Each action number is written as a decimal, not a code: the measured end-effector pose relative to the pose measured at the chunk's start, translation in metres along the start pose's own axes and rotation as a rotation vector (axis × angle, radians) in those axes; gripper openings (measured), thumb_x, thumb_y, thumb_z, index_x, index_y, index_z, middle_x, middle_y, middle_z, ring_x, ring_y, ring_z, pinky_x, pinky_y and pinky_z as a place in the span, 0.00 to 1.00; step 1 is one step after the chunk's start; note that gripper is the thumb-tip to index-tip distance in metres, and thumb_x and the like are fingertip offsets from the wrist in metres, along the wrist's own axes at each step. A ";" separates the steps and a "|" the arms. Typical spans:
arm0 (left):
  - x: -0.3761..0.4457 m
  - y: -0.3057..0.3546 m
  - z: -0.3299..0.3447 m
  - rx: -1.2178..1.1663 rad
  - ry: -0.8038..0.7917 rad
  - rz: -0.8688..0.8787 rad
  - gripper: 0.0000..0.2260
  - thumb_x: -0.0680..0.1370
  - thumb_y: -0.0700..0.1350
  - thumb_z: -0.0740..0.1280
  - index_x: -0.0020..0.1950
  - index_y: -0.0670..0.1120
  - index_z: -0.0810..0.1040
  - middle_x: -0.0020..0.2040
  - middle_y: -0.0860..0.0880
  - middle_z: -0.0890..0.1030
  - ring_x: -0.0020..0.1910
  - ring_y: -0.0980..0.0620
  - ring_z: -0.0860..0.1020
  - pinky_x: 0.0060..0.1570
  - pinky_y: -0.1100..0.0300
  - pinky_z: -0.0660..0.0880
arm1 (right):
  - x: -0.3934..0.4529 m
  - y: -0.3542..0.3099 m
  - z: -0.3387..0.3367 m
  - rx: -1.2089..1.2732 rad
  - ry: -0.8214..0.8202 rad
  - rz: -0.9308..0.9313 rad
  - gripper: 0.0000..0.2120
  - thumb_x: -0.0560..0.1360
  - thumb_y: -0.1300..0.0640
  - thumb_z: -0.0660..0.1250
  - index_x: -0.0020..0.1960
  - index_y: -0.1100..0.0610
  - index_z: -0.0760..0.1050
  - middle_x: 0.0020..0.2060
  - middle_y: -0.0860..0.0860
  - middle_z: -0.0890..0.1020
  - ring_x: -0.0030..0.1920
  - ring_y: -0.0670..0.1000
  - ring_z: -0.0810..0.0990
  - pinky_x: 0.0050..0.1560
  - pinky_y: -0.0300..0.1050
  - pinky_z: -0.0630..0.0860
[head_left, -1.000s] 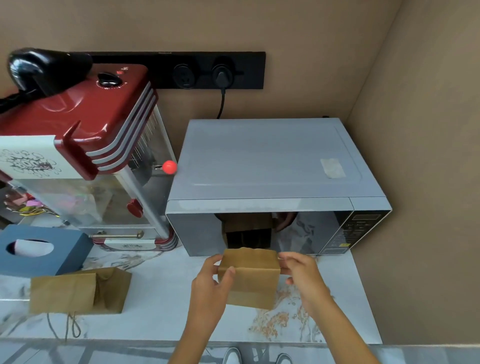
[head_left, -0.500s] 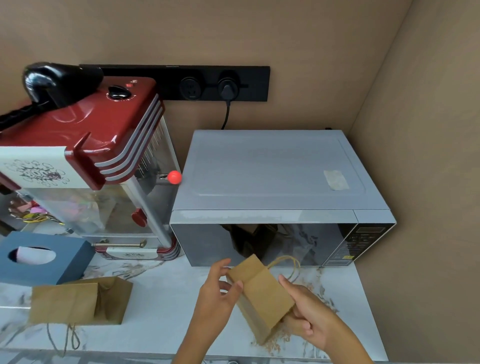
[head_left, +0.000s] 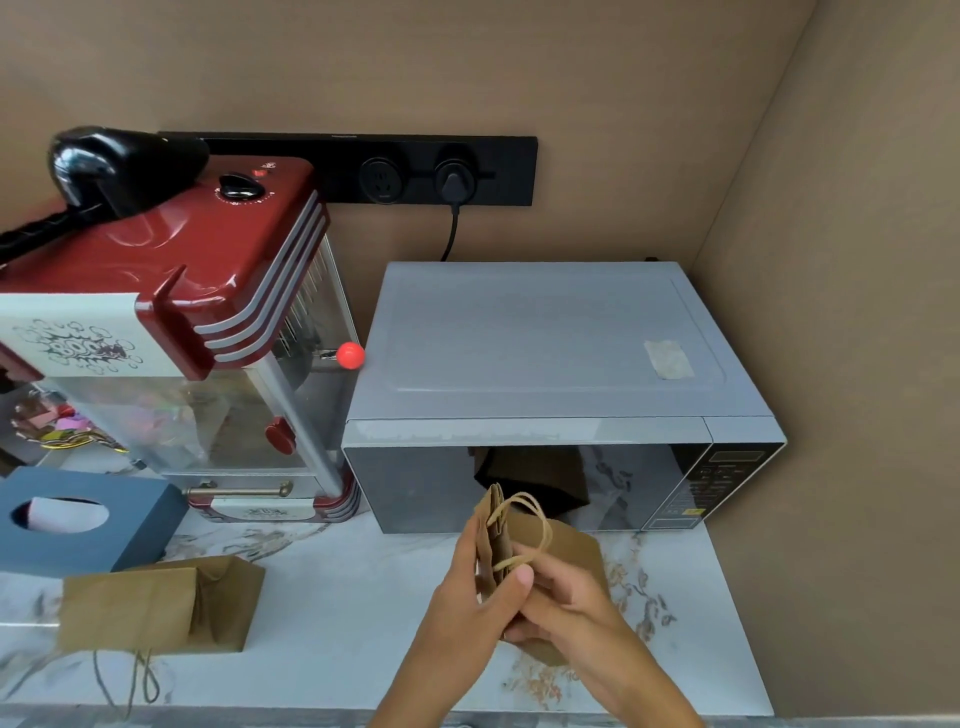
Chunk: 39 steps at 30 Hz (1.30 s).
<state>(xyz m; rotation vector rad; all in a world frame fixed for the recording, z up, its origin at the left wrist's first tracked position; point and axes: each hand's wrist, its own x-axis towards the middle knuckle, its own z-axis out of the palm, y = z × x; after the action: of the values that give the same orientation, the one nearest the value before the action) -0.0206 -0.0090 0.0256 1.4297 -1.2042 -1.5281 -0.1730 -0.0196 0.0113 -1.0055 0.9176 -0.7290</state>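
**Turning the paper bag on edge to open it**

The small paper bag (head_left: 566, 545) faced the camera flat a second ago. Now it stands edge-up above the desk (head_left: 337, 623), just before the microwave (head_left: 545, 343), with its twine handle (head_left: 540, 519) looping upward. The left hand (head_left: 467, 597) pinches its folded side and the right hand (head_left: 566, 608) grips it from below. It is likely about to be opened, and nothing shows inside. A second bag (head_left: 156, 603) lies on its side to the left. The tissue box (head_left: 119, 540) shows a tissue.
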 end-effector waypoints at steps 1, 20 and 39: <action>-0.001 0.000 -0.002 -0.075 -0.022 -0.028 0.20 0.71 0.64 0.69 0.58 0.81 0.65 0.56 0.75 0.78 0.55 0.71 0.78 0.46 0.71 0.77 | 0.000 0.000 0.001 0.027 0.024 0.009 0.19 0.76 0.53 0.69 0.67 0.49 0.76 0.59 0.56 0.83 0.59 0.57 0.81 0.58 0.58 0.79; -0.002 0.007 -0.022 -0.010 0.094 -0.226 0.12 0.74 0.32 0.61 0.48 0.45 0.80 0.42 0.39 0.84 0.42 0.40 0.82 0.42 0.54 0.82 | -0.003 0.002 0.010 0.044 0.238 0.014 0.11 0.78 0.63 0.65 0.56 0.53 0.80 0.49 0.60 0.86 0.50 0.59 0.85 0.45 0.52 0.83; 0.021 0.042 -0.034 0.844 0.417 0.116 0.10 0.77 0.41 0.61 0.41 0.52 0.62 0.35 0.53 0.70 0.31 0.52 0.70 0.28 0.59 0.64 | -0.043 -0.056 0.000 -1.588 0.022 0.093 0.39 0.65 0.26 0.51 0.70 0.47 0.63 0.56 0.43 0.63 0.57 0.50 0.62 0.59 0.48 0.61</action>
<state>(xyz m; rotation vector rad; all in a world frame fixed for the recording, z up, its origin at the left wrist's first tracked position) 0.0056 -0.0469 0.0604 2.0202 -1.7012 -0.5695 -0.1966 -0.0040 0.0756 -2.2744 1.5505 0.2548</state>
